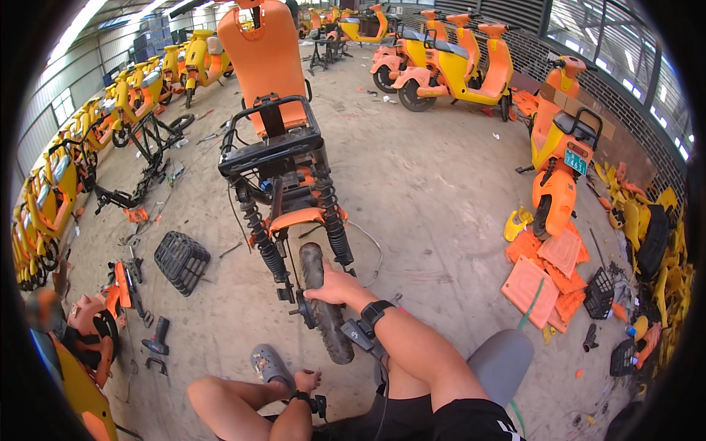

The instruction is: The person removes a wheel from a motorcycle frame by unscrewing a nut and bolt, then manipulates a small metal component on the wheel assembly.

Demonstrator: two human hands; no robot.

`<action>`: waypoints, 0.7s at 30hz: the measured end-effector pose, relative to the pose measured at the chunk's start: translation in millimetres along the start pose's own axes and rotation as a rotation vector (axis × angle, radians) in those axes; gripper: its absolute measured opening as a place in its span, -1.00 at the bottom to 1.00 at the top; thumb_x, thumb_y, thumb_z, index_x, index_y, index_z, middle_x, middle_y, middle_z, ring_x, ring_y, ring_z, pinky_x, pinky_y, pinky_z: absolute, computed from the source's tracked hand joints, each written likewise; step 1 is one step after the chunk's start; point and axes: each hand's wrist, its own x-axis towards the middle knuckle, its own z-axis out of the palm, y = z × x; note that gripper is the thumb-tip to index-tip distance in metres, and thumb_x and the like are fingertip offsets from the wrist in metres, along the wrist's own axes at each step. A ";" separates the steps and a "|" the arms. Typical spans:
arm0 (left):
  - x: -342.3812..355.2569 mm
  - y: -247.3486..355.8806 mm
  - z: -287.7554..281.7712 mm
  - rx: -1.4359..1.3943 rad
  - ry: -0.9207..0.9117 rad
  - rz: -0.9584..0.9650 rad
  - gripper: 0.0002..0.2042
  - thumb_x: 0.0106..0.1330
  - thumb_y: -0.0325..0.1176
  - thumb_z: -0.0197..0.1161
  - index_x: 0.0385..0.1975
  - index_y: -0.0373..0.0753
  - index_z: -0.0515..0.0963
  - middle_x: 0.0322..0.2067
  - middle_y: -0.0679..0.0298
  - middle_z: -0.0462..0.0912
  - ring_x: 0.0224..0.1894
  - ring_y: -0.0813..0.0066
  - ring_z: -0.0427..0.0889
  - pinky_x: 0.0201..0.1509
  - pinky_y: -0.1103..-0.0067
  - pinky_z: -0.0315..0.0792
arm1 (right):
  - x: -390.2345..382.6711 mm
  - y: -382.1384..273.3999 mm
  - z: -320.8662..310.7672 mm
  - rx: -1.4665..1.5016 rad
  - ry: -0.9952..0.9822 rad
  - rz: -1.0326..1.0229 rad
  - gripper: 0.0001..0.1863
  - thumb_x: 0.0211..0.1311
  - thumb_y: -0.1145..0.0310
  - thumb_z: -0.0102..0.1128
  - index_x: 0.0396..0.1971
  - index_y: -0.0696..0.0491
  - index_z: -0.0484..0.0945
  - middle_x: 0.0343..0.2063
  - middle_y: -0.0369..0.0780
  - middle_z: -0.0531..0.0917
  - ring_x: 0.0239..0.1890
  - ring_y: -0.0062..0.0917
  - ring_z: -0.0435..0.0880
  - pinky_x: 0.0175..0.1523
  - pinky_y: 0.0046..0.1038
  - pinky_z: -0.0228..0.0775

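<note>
A partly stripped electric scooter (268,154), with an orange front panel and a bare black rear rack, stands right before me. Its black rear wheel (330,331) leans between and in front of two coil-spring shock absorbers (263,242). My right hand (334,285) is closed on the tyre's upper part, thumb to the left; its other fingers are partly hidden. Whether the wheel is still fastened cannot be seen. My left hand (307,380) is loosely curled near my grey clog (268,364), with nothing visible in it.
A cordless power tool (157,338) and a black plastic basket (182,262) lie on the floor to the left. Orange panels (531,290) are piled at right, before another scooter (559,162). Yellow scooters (140,92) line the left side; yellow scrap parts (654,242) heap far right.
</note>
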 end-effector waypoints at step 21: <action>22.4 -17.8 46.6 0.083 -0.098 0.113 -0.62 0.02 -0.46 0.36 -0.17 -0.49 0.46 -0.60 0.10 0.60 -0.64 0.41 0.60 -0.61 0.50 0.49 | 3.5 19.9 -5.3 0.139 0.080 -0.187 0.24 -0.14 -0.16 0.37 0.36 0.26 -0.15 0.08 0.18 0.44 0.12 -0.09 0.48 0.18 -0.29 0.32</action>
